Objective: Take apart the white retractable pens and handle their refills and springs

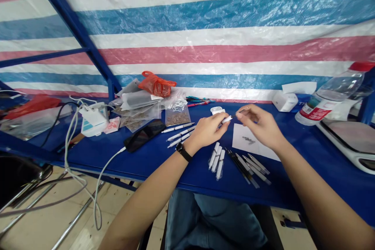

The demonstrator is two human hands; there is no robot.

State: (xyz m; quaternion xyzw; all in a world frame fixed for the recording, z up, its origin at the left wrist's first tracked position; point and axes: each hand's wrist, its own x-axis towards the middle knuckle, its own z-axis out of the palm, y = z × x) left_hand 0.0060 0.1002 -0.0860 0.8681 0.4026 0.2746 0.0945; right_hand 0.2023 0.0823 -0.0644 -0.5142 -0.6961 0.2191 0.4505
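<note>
My left hand [206,131] holds a short white pen barrel [227,119] in its fingertips, with the tip pointing toward my right hand [259,125]. The right thumb and forefinger pinch a thin small part [236,113] right at the barrel's end; it is too small to identify. Below my hands lies a white paper sheet [243,138] bearing small metal pieces [248,140]. Several white pens in clear sleeves [216,160] and several black-and-white pens [247,170] lie nearer me. More white pens [178,133] lie left of my left hand.
A blue tabletop [152,168] holds a black phone [144,135], a white charger [93,120] with cables, clear plastic bags [177,111], and an orange bag [156,84]. A small white cup [218,110], a water bottle [331,97] and a scale [351,140] stand further right. Striped tarp hangs behind.
</note>
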